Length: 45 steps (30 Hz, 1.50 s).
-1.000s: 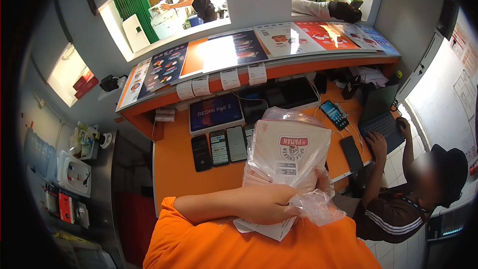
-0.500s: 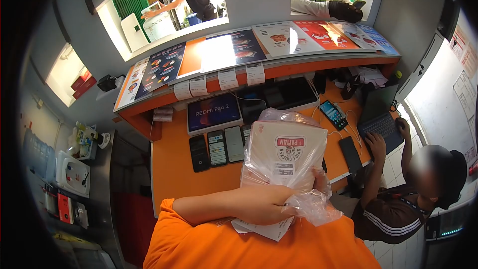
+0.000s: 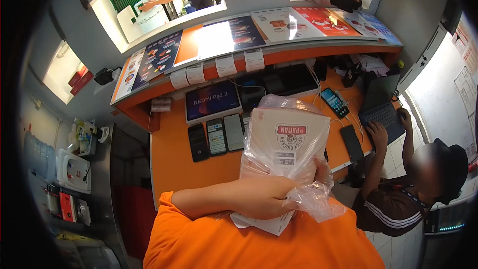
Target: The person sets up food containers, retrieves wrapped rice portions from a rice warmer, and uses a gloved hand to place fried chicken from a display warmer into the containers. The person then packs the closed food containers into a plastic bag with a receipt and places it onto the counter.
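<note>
A white food box (image 3: 289,137) printed "Spicy Chicken" is inside a clear plastic bag in front of my chest. My left hand (image 3: 264,197) is closed on the gathered top of the plastic bag (image 3: 318,204). At the bag's right side is my right hand (image 3: 322,169), its fingers partly showing through the plastic and pressed against the box. Under my left hand, white paper slips (image 3: 264,223) stick out.
Several phones (image 3: 233,132) and a tablet box (image 3: 213,101) lie on the orange desk (image 3: 174,172). A seated co-worker (image 3: 398,199) types on a laptop (image 3: 383,114) at the right. Two people are outside the windows. A metal counter (image 3: 102,184) stands left.
The view has tilted down slightly, so desk and windows sit higher. The person outside the left window has leaned and shifted left. My hands keep their hold on the bag.
</note>
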### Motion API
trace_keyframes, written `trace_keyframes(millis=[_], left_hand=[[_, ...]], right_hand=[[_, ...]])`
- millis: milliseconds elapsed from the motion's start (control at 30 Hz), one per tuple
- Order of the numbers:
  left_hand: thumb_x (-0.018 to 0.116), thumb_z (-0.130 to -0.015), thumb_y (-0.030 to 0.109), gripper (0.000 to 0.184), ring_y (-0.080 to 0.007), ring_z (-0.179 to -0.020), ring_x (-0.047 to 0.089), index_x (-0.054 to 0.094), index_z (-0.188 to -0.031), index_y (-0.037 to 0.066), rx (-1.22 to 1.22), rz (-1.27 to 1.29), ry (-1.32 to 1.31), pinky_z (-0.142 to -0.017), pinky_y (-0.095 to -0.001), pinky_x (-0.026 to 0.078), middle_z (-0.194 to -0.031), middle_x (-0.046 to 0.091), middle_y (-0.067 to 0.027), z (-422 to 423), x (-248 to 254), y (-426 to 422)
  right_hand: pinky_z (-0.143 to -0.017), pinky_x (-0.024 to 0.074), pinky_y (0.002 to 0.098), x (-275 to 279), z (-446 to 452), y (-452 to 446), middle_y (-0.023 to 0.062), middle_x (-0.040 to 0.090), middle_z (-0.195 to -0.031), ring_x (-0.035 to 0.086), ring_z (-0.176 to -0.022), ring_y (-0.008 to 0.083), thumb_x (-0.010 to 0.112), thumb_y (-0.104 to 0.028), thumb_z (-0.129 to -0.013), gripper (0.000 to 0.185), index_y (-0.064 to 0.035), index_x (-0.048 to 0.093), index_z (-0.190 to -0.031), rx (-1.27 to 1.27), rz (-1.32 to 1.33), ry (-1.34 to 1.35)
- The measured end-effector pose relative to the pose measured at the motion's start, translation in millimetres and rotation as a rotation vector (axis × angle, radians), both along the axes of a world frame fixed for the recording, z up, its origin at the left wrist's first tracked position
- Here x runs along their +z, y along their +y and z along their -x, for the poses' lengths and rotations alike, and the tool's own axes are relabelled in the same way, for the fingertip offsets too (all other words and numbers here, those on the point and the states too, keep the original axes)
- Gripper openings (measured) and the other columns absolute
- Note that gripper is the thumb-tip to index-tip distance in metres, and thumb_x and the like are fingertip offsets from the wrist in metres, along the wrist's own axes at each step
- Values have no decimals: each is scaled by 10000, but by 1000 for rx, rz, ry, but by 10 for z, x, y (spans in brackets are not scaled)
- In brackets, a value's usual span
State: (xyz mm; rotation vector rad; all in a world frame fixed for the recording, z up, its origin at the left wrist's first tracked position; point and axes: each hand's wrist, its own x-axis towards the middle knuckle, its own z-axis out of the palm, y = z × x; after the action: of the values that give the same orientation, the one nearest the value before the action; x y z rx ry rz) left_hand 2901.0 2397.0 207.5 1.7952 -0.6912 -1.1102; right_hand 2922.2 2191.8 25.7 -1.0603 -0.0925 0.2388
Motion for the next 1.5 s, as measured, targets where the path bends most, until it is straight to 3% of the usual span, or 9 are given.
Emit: trace_keyframes(millis=[433, 633, 767, 867, 967, 1033, 1233, 1467, 1500], left_hand=[[516, -912, 221, 300, -356, -962, 617, 563, -1161, 59, -42, 138, -102, -849, -414, 466, -1013, 649, -209, 86, -168, -16], [583, -797, 144, 377, -374, -955, 621, 547, -1143, 0, -348, -161, -236, -647, -439, 513, -1016, 598, -199, 171, -10, -75], [664, -752, 160, 363, -340, -721, 653, 555, -1091, 87, -419, -194, -607, -647, -401, 540, -1321, 491, -123, 360, -70, 38], [672, -743, 138, 354, -319, -694, 658, 584, -1079, 65, -133, -170, -755, -645, -386, 541, -1312, 514, -114, 400, -123, 128], [644, -765, 118, 293, -289, -772, 667, 632, -1050, 52, 276, -222, -509, -698, -362, 529, -1235, 582, -142, 297, -120, 136], [597, -779, 108, 231, -305, -846, 664, 674, -989, 54, 518, -8, -249, -732, -363, 516, -1152, 632, -200, 131, -352, 214], [504, -868, 165, 316, -291, -922, 648, 653, -1112, 32, 689, -449, 32, -832, -338, 484, -1028, 680, -163, -158, -550, 466], [510, -909, 271, 337, -218, -927, 622, 675, -1095, 43, 861, -391, 100, -856, -308, 475, -1013, 684, -137, 214, -902, 1056], [508, -917, 287, 340, -207, -923, 618, 680, -1090, 50, 895, -325, 139, -849, -302, 477, -1005, 684, -128, 286, -1007, 1193]], right_hand=[[-761, 541, 325, -332, 92, 60, 146, 619, -1043, 636, -900, 223, 537, -336, -791, 494, 2, 540, -1150, -115, -224, 238], [-776, 542, 338, -127, 188, 56, 156, 613, -1046, 633, -918, 229, 554, -309, -780, 493, 2, 526, -1162, -124, -253, 215], [-777, 540, 337, -32, 268, 53, 155, 615, -1040, 634, -907, 228, 553, -314, -786, 509, 14, 521, -1174, -126, -209, 206], [-898, 506, 378, -188, 271, 8, 131, 590, -1161, 605, -1019, 247, 578, -435, -809, 614, -23, 491, -1255, -110, -177, 183], [-877, 513, 357, -152, 150, 16, 136, 584, -1154, 612, -993, 239, 578, -392, -817, 615, -12, 455, -1285, -64, -80, 274], [-827, 535, 335, 13, 117, 154, 152, 587, -1116, 626, -940, 232, 602, -348, -808, 640, 6, 415, -1307, -99, -156, 393], [-925, 509, 346, -766, 21, 454, 145, 508, -1280, 557, -1150, 254, 611, -320, -800, 731, -110, 314, -1434, 7, -120, 559], [-967, 467, 316, -1198, 302, 1002, 158, 517, -1300, 551, -1168, 241, 628, -303, -826, 751, -59, 295, -1453, 158, -96, 566], [-968, 464, 318, -1400, 343, 1022, 164, 515, -1310, 545, -1176, 239, 627, -303, -832, 754, -47, 291, -1456, 131, 173, 354]])
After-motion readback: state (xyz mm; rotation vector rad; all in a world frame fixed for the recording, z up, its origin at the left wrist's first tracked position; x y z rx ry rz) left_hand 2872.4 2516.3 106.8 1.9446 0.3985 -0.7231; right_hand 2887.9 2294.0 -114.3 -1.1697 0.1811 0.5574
